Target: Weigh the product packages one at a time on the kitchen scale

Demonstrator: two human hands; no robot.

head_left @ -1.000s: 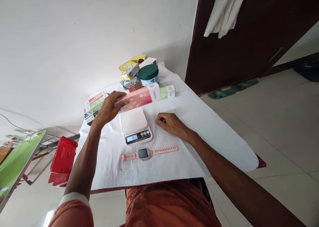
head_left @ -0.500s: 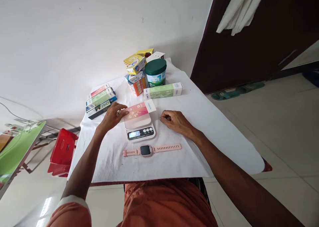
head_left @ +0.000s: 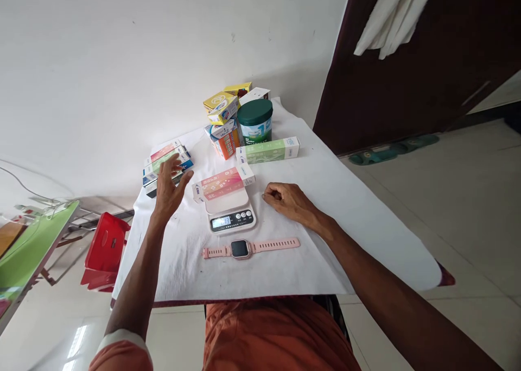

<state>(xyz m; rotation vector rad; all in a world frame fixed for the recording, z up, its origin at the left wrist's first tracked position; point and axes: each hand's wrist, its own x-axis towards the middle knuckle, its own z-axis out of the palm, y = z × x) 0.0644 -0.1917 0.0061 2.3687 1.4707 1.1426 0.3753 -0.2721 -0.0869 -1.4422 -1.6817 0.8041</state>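
Observation:
A pink and white box (head_left: 223, 182) lies across a small white digital scale (head_left: 232, 220) with a lit display. My left hand (head_left: 170, 189) is raised with fingers apart, just in front of the stacked boxes (head_left: 163, 159) at the table's left, and it partly hides them. To the right of the scale my right hand (head_left: 288, 200) rests on the white cloth with its fingers curled in; whether anything is inside cannot be seen. A pink-strapped watch (head_left: 239, 249) lies flat in front of the scale.
Behind the scale are a green and white long box (head_left: 268, 150), a green-lidded tub (head_left: 255, 121), an orange box (head_left: 226, 143) and yellow boxes (head_left: 223, 109). A red stool (head_left: 105, 246) and a green table (head_left: 32, 246) are at left.
My left hand has let go of the pink and white box and moved left to the stacked boxes, its fingers now spread. My right hand has kept its place.

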